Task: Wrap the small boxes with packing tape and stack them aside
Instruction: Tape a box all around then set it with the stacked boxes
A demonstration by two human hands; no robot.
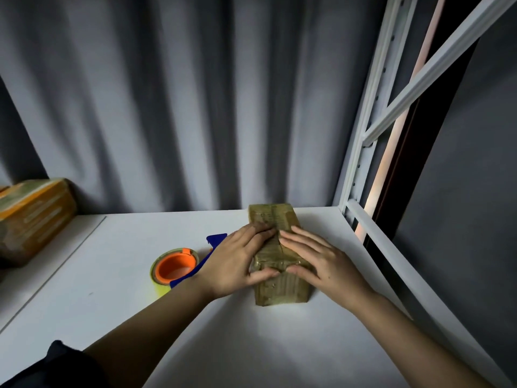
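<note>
A small brown box (275, 217) wrapped in glossy tape lies on the white table (117, 289), right of centre. My left hand (235, 261) lies flat on its left side, fingers straight on the top and thumb on the near edge. My right hand (321, 261) presses the right side the same way, its thumb meeting the left thumb at the front edge. A tape dispenser (179, 266) with an orange core, a yellowish roll and a blue handle sits just left of my left wrist.
Larger taped boxes (30, 217) with orange stripes sit stacked at the far left on an adjoining surface. A grey curtain hangs behind the table. A white metal rack frame (372, 130) rises along the table's right edge.
</note>
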